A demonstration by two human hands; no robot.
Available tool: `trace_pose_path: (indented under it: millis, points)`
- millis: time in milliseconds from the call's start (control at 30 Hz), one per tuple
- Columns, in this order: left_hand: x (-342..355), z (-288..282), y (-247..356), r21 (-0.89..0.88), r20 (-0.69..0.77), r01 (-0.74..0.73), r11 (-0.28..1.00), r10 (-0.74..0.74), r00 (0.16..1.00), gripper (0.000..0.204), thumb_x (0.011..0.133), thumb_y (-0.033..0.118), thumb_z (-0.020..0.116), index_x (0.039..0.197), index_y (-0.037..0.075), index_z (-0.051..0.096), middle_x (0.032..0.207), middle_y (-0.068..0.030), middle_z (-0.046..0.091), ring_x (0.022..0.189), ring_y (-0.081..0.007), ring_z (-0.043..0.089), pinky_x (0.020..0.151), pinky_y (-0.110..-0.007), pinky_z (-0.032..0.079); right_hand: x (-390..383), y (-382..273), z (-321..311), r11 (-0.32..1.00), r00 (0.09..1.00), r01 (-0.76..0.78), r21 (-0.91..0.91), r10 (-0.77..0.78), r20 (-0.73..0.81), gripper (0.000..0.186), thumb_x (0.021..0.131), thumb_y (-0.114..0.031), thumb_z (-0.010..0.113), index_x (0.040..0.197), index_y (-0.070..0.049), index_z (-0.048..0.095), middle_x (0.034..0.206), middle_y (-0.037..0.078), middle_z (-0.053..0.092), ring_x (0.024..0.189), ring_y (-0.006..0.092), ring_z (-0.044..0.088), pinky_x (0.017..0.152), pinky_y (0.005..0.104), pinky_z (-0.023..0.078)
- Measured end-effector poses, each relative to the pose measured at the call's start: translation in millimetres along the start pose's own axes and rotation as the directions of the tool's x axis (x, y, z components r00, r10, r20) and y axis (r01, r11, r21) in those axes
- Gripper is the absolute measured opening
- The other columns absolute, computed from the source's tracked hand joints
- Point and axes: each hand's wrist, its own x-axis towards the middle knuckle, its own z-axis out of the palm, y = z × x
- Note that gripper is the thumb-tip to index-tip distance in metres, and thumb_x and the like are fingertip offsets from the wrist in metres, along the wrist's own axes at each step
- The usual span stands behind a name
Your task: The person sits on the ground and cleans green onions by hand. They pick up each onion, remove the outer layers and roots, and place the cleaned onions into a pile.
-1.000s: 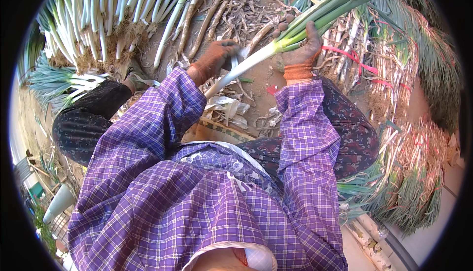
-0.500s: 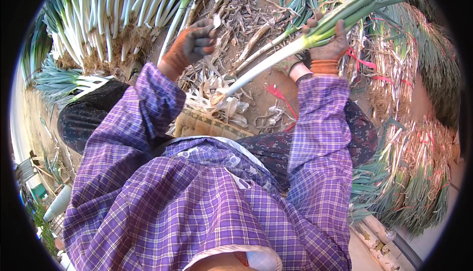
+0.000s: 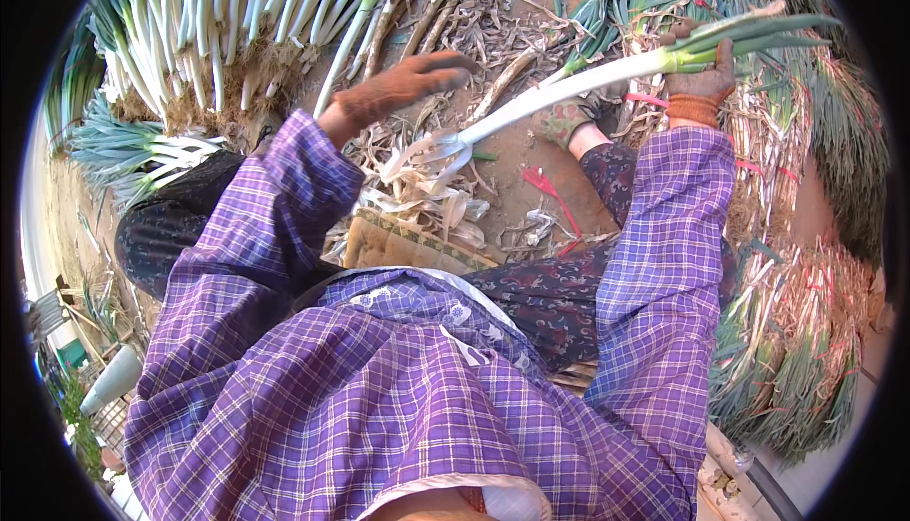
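Closing the orange-gloved right hand (image 3: pixel 705 80), upper right of the frame, around the leaf base of a long, white-stalked green onion (image 3: pixel 569 90) slanting down to left of centre. Stretching out the orange-brown-gloved left hand (image 3: pixel 408 87), upper left of centre, nearly straight-fingered, seemingly holding nothing. Probably doing well by gripping firmly without crushing, and by easing the loose whitish skin (image 3: pixel 443 146) at the lower end off lengthwise, over the pale papery peelings (image 3: pixel 417 189) below. Best steering clear of the dense white-stalked bundle (image 3: pixel 190 33), upper left.
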Motion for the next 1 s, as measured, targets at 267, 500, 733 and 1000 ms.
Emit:
trace_pose_path:
  millis: [267, 500, 733, 1000]
  points:
    - [3, 53, -8, -0.841, 0.244, 0.162, 0.517, 0.095, 0.965, 0.04, 0.085, 0.027, 0.065, 0.108, -0.004, 0.054, 0.07, -0.0065, 0.059, 0.061, -0.0164, 0.061, 0.058, -0.028, 0.053, 105, 31, 37, 0.999, 0.993, -0.048, -0.019, 0.046, -0.107, 0.04, 0.089, -0.039, 0.053, 0.095, -0.001, 0.061, 0.081, 0.016, 0.066, 0.073, 0.031, 0.065, 0.068, 0.0415, 0.055]
    - [47, 77, -35, -0.964, 0.245, 0.264, 0.032, -0.277, 0.929, 0.028, 0.09, 0.028, 0.06, 0.103, 0.003, 0.055, 0.078, -0.0054, 0.062, 0.066, -0.0187, 0.064, 0.064, -0.036, 0.059, -45, 247, 17, 0.756, 0.672, -0.655, -0.006, 0.579, -0.462, 0.036, 0.088, -0.039, 0.06, 0.087, -0.003, 0.054, 0.064, 0.007, 0.055, 0.049, 0.0193, 0.054, 0.043, 0.032, 0.047]
    - [6, 97, -21, -0.945, 0.252, 0.297, 0.137, -0.276, 0.928, 0.041, 0.092, 0.043, 0.053, 0.108, 0.004, 0.056, 0.079, -0.0074, 0.064, 0.065, -0.0194, 0.064, 0.058, -0.036, 0.056, -25, 246, 31, 0.806, 0.672, -0.591, 0.037, 0.517, -0.531, 0.031, 0.087, -0.04, 0.06, 0.08, -0.011, 0.051, 0.059, 0.0, 0.045, 0.048, 0.0159, 0.046, 0.044, 0.0279, 0.045]
    - [-84, 117, 37, -0.696, -0.069, 0.07, 0.715, -0.164, 0.984, 0.042, 0.096, 0.042, 0.048, 0.092, 0.001, 0.058, 0.056, 0.0036, 0.041, 0.046, -0.0072, 0.04, 0.042, -0.021, 0.032, -10, 286, -115, 0.794, 0.584, -0.599, -0.104, 0.344, -0.736, 0.033, 0.08, -0.036, 0.063, 0.08, -0.003, 0.057, 0.067, 0.009, 0.059, 0.053, 0.0236, 0.056, 0.054, 0.0355, 0.048]
